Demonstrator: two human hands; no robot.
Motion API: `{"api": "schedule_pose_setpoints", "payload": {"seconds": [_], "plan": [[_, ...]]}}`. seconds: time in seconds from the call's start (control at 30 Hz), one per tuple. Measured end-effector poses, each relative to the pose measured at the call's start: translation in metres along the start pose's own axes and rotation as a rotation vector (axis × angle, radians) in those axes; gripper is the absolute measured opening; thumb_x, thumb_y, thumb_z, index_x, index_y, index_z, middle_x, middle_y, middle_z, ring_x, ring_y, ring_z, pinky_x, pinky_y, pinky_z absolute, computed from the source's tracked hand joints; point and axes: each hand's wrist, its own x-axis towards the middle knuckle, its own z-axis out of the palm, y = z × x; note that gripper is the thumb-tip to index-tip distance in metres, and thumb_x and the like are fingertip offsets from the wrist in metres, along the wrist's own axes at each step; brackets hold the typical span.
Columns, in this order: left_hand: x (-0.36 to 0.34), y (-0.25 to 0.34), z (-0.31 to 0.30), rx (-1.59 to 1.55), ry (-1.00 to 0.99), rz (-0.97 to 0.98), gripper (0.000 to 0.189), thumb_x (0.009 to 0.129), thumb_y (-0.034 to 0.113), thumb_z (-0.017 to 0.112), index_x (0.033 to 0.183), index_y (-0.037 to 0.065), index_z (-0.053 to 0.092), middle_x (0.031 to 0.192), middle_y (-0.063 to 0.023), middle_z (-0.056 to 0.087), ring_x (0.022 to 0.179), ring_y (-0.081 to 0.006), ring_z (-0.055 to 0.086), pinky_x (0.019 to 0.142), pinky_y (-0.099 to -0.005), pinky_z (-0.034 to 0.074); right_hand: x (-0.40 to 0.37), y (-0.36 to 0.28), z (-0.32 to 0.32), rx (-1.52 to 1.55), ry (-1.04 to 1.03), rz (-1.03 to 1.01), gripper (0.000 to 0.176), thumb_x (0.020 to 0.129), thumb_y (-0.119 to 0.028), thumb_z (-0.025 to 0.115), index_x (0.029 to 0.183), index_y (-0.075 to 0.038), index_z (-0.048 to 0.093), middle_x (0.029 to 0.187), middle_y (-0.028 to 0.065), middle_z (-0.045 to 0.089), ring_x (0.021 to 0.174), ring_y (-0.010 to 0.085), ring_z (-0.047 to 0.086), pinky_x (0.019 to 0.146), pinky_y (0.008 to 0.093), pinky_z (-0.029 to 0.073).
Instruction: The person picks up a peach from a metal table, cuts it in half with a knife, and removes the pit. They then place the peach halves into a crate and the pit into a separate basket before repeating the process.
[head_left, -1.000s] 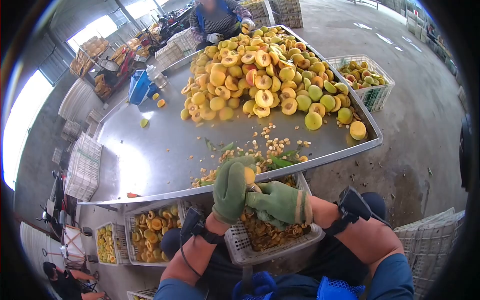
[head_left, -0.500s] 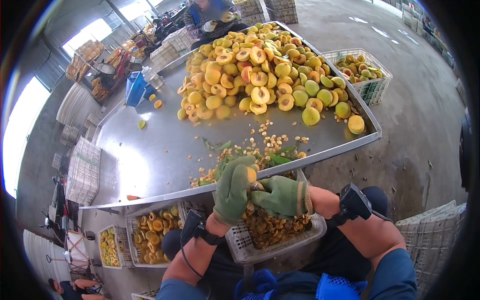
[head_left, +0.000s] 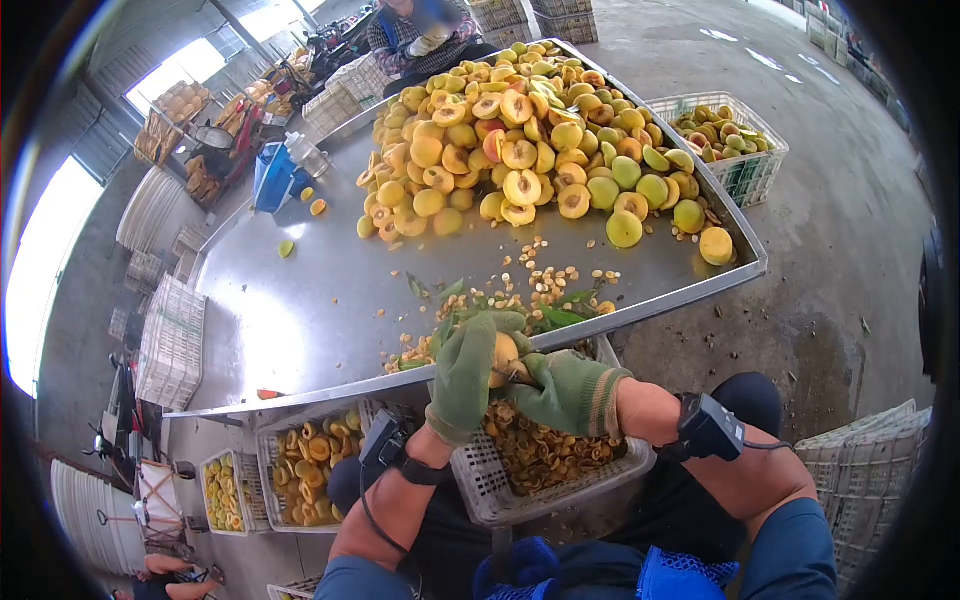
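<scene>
My left hand (head_left: 466,375), in a green knitted glove, is closed around a yellow peach (head_left: 505,355) just past the table's near edge. My right hand (head_left: 566,390), gloved alike, is closed beside it, gripping a small tool (head_left: 520,373) whose tip touches the fruit; the glove hides most of it. Under both hands stands a light plastic crate (head_left: 490,505) with brown pits and scraps in it. Loose pits (head_left: 545,285) and green leaves (head_left: 565,312) lie on the metal table (head_left: 330,260) in front of my hands.
A large heap of whole and halved peaches (head_left: 480,150) covers the table's far part. Crates of fruit stand at the right (head_left: 735,150) and lower left (head_left: 310,470). A blue container (head_left: 272,178) sits at the table's left. Across the table sits a person (head_left: 425,45) in gloves.
My hands stay together at nearly the same spot, and the peach shows more between them. The person across the table has brought their hands closer together. The view has shifted slightly.
</scene>
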Motion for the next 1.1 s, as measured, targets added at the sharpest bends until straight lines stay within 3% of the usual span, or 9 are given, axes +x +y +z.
{"api": "schedule_pose_setpoints", "payload": {"seconds": [0.2,0.4,0.53,0.67,0.77,0.87,0.97,1.0,1.1], "plan": [[-0.005,0.003,0.005,0.087,0.135,0.121,0.045,0.111,0.036,0.044,0.119,-0.002,0.065,0.109,-0.0141,0.071,0.098,-0.0211,0.068,0.088,-0.0354,0.058,-0.003,-0.032,-0.008,0.532,-0.200,0.299,0.037,0.099,-0.035,0.058,0.103,0.000,0.068,0.073,0.0095,0.066,0.063,0.0194,0.063,0.058,0.0353,0.054],[-0.015,0.006,0.011,0.212,0.227,0.315,0.041,0.111,0.032,0.041,0.122,-0.002,0.062,0.110,-0.0138,0.069,0.099,-0.0221,0.067,0.090,-0.0371,0.055,-0.005,-0.049,-0.023,0.960,-0.438,0.505,0.036,0.101,-0.040,0.055,0.095,-0.007,0.067,0.061,-0.0016,0.052,0.039,0.0116,0.043,0.034,0.0287,0.036],[-0.017,-0.004,0.006,0.332,0.219,0.500,0.039,0.110,0.025,0.039,0.122,-0.004,0.061,0.114,-0.0160,0.067,0.101,-0.0247,0.065,0.091,-0.0376,0.052,0.004,-0.019,-0.017,1.601,-0.872,0.475,0.038,0.106,-0.042,0.050,0.094,-0.009,0.062,0.056,-0.0044,0.047,0.033,0.0044,0.035,0.027,0.0221,0.028],[-0.012,-0.002,-0.002,0.755,0.187,0.749,0.040,0.110,0.027,0.039,0.123,-0.005,0.060,0.115,-0.0170,0.067,0.105,-0.0261,0.064,0.093,-0.0390,0.051,0.002,-0.015,-0.013,1.682,-0.907,0.416,0.039,0.107,-0.040,0.047,0.095,-0.007,0.063,0.055,-0.0037,0.048,0.032,0.0048,0.037,0.026,0.0208,0.030],[-0.017,0.000,-0.003,0.341,0.057,0.468,0.047,0.111,0.033,0.036,0.127,-0.004,0.060,0.117,-0.0171,0.067,0.106,-0.0256,0.065,0.095,-0.0388,0.052,-0.003,-0.011,-0.009,1.740,-0.961,0.293,0.040,0.108,-0.039,0.046,0.095,-0.005,0.063,0.054,-0.0027,0.049,0.032,0.0051,0.037,0.025,0.0200,0.031],[-0.018,0.018,-0.002,0.098,0.010,0.188,0.056,0.112,0.040,0.029,0.130,-0.004,0.059,0.115,-0.0153,0.070,0.105,-0.0229,0.067,0.096,-0.0374,0.052,-0.005,0.001,-0.011,1.671,-1.078,0.134,0.042,0.106,-0.041,0.048,0.097,-0.003,0.063,0.058,-0.0004,0.053,0.034,0.0055,0.042,0.027,0.0236,0.034],[-0.019,0.021,-0.013,-0.001,0.111,0.080,0.061,0.110,0.052,0.037,0.130,0.001,0.063,0.098,-0.0071,0.073,0.077,-0.0116,0.066,0.063,-0.0227,0.053,-0.007,-0.015,-0.037,0.991,-0.934,0.583,0.040,0.103,-0.037,0.052,0.096,-0.002,0.071,0.060,0.0049,0.056,0.043,0.0086,0.052,0.037,0.0270,0.043],[-0.018,0.015,-0.022,0.066,0.146,0.119,0.062,0.108,0.055,0.040,0.129,0.002,0.065,0.093,-0.0037,0.073,0.067,-0.0075,0.063,0.052,-0.0188,0.046,-0.014,-0.027,-0.032,0.385,-0.677,0.472,0.045,0.099,-0.044,0.053,0.103,-0.005,0.074,0.071,0.0114,0.066,0.064,0.0206,0.067,0.060,0.0370,0.055],[-0.026,0.025,-0.045,0.227,0.235,-0.009,0.056,0.109,0.051,0.041,0.129,0.004,0.066,0.094,-0.0030,0.073,0.066,-0.0072,0.062,0.051,-0.0182,0.045,-0.015,-0.012,-0.009,-0.365,-0.485,0.309,0.050,0.096,-0.049,0.053,0.108,-0.005,0.074,0.088,0.0168,0.074,0.089,0.0352,0.071,0.085,0.0456,0.055]]}}
